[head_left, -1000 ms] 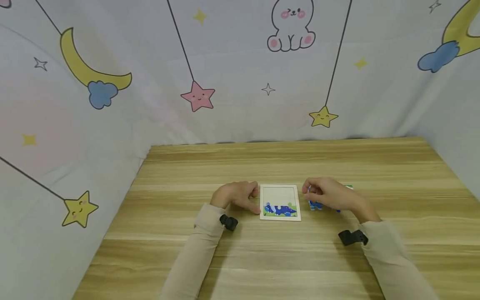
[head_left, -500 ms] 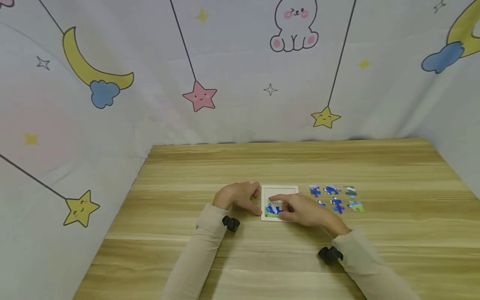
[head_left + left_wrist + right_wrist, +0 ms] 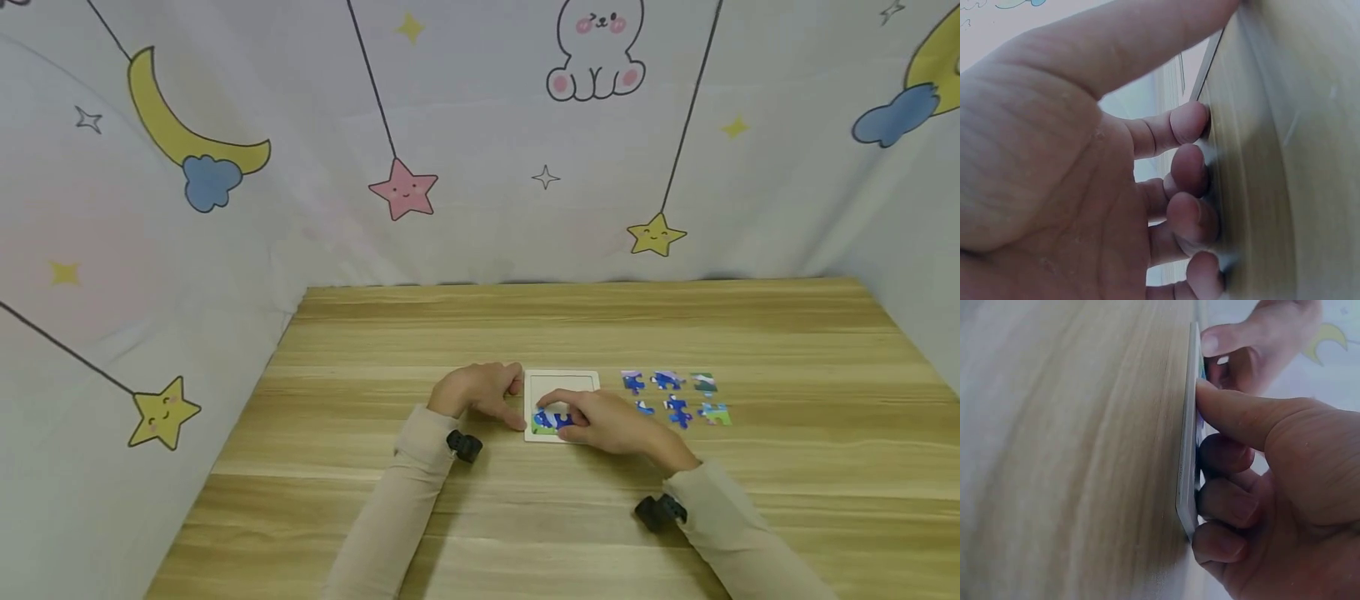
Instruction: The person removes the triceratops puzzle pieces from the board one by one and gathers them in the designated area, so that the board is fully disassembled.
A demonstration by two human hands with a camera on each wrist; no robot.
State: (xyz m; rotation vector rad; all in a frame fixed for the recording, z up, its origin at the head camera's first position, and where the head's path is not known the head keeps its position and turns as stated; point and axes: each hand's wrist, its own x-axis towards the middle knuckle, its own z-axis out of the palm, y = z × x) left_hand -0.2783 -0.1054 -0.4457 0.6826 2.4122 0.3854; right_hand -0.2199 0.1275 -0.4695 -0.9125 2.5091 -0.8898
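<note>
While the right hand (image 3: 611, 423) lies across the lower part of the puzzle tray (image 3: 562, 384), its forefinger stretches out flat over the blue and green pieces (image 3: 546, 421) already seated along the tray's near edge, and the remaining fingers curl loosely beneath. In the right wrist view the thumb (image 3: 1241, 415) presses against the tray's face and three bent fingertips (image 3: 1225, 503) sit against its edge; whether a loose piece is pinched under them cannot be told. The left hand (image 3: 480, 390) rests just beside the tray on its left side, thumb at the far corner and forefinger touching the near left edge. In the left wrist view its fingertips (image 3: 1190, 122) are bent and pushed against the thin side of the tray, bracing it rather than wrapping round it.

The tray is a thin, flat, pale square board with a raised rim; its upper part is a bare, smooth, cream recess. It lies flat on the wooden table (image 3: 570, 325), whose surface shows long light and tan grain stripes. Both forearms come in from the near edge in snug beige sleeves (image 3: 390, 517), each with a small black camera mount at the wrist.

To the right of the tray, well apart from the left hand and near the right one, loose puzzle pieces (image 3: 671, 396) lie in two short rows, knobbed card shapes printed mostly blue, with green and white on the outermost ones. Behind the table hangs a soft cloth backdrop (image 3: 480, 142) printed with stars, moons, clouds and a rabbit.
</note>
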